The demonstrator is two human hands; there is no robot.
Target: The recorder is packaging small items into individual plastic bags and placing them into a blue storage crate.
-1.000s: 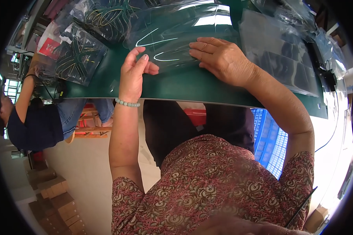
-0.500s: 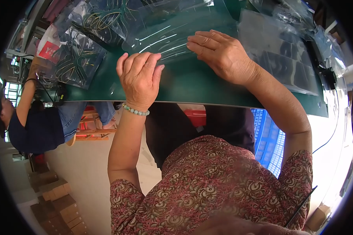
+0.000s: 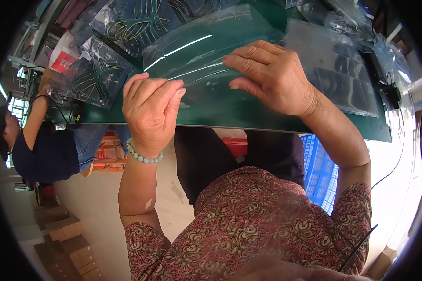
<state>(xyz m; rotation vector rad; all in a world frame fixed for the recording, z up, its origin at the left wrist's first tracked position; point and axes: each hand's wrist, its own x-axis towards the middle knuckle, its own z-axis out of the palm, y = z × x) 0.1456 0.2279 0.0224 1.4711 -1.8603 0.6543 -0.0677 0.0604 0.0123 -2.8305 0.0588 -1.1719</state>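
Clear bag point(image 3: 206, 51) lies flat on the green table point(image 3: 248, 110), near its front edge. Your left hand point(image 3: 150, 110) pinches its near edge; right hand point(image 3: 272, 77) presses open-palmed. Smooth slowly; keep the edge square.

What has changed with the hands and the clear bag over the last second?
The left hand went from pinching the clear plastic bag at its near edge, to lying spread flat on it, to curling its fingers at that edge again. The right hand stayed pressed flat on the bag. The bag stayed on the green table, and the packets of wire did not move.
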